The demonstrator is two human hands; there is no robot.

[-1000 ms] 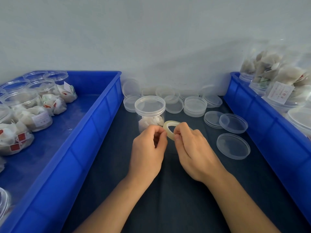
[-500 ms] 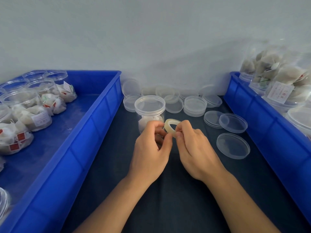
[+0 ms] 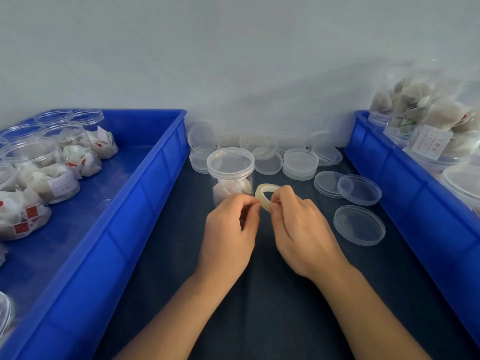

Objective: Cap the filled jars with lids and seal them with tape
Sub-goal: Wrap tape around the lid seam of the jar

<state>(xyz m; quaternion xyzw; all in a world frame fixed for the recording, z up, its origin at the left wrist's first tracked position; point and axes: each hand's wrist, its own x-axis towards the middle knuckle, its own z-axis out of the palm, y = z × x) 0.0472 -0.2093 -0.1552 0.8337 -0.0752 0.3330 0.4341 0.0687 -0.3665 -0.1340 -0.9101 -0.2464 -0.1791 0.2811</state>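
Hands meet over the middle of a dark cloth-covered table (image 3: pixel 259 320). The right hand (image 3: pixel 301 229) pinches a small pale roll of tape (image 3: pixel 265 194) between thumb and curled fingers, holding it on edge just above the cloth. The left hand (image 3: pixel 228 229) is curled just beside the roll, thumb and forefinger pressed together at its near-left edge; whether they have hold of a tape end is too small to tell.

Just beyond the left hand stands a clear jar (image 3: pixel 230 175) with white sachets inside and its lid on top. Behind it, along the far wall, lie stacks and singles of loose clear lids (image 3: pixel 300 163), and to the right three more lids (image 3: pixel 359 225) rest on the cloth.

A blue tray on the left (image 3: pixel 124 229) holds several filled jars (image 3: pixel 39 172) lying toward its far-left corner, the sachets showing red and white labels. A second blue tray on the right (image 3: pixel 415 203) carries further jars of sachets (image 3: pixel 436 120), stacked high against the wall.
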